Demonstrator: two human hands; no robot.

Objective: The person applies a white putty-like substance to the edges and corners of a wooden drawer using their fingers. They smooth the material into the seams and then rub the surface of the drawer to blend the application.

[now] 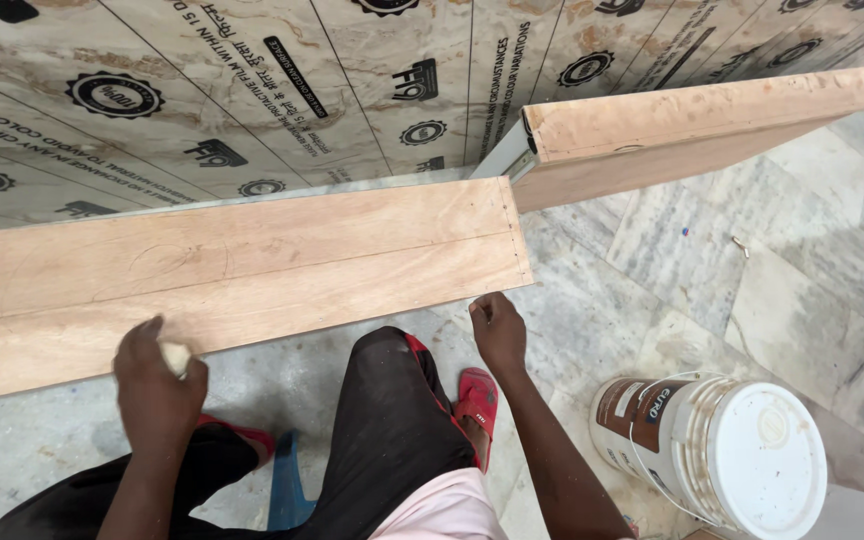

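The left hand [157, 385] was clenched around a small pale pad or block [176, 357], pressed against the near edge of a long pale-brown plywood board [232, 270] lying flat just above the grey marble floor [812, 270]. The right hand [498, 333] rested with loosely curled fingers, grasping nothing, at the board's near right corner, steadying it. The work looked like rubbing or smoothing that edge; the next stroke seemed to call for firm, level pressure along it. A white lidded plastic bucket [742, 455] lay tipped nearby, contents hidden.
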